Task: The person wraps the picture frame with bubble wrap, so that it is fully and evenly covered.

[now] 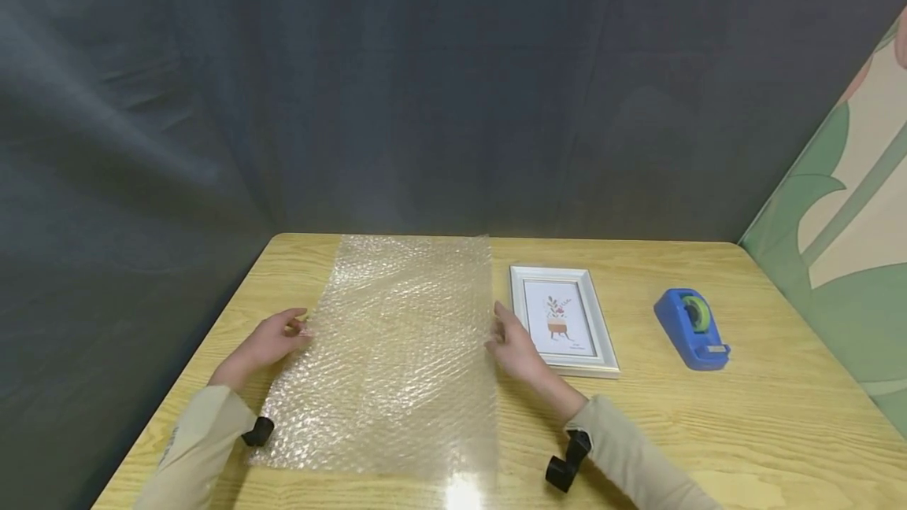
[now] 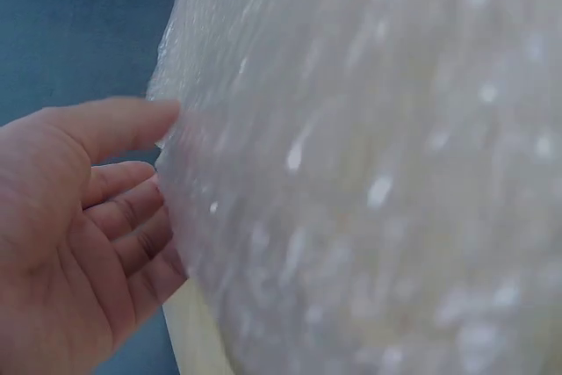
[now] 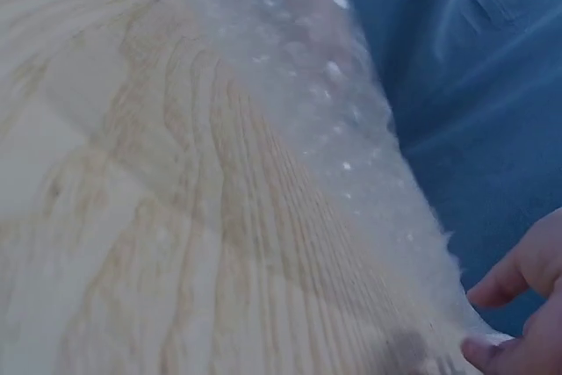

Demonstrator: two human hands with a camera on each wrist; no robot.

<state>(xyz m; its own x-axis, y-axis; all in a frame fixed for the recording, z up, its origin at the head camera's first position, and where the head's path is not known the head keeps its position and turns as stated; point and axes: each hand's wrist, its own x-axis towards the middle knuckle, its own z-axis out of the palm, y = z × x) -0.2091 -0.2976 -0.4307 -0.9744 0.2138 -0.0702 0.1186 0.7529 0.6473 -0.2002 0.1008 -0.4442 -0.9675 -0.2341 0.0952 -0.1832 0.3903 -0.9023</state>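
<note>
A sheet of clear bubble wrap (image 1: 404, 352) lies spread over the left part of the wooden table. At its left edge is my left hand (image 1: 279, 337), thumb over the sheet and fingers loosely bent along the edge; in the left wrist view a gap shows between thumb and index finger of that hand (image 2: 79, 226). My right hand (image 1: 517, 349) is at the opposite edge, its thumb and index fingertips apart, with a bit of wrap (image 3: 351, 173) reaching between them in the right wrist view. Just beyond this hand lies a white picture frame (image 1: 560, 317) with a potted-plant print, partly overlapped by the hand.
To the right stands a blue tape dispenser (image 1: 687, 333) holding a green-looking roll. The wooden table (image 1: 765, 408) ends at a dark curtain (image 1: 453, 101) behind and on the left. A floral-patterned panel (image 1: 850, 258) borders it on the right.
</note>
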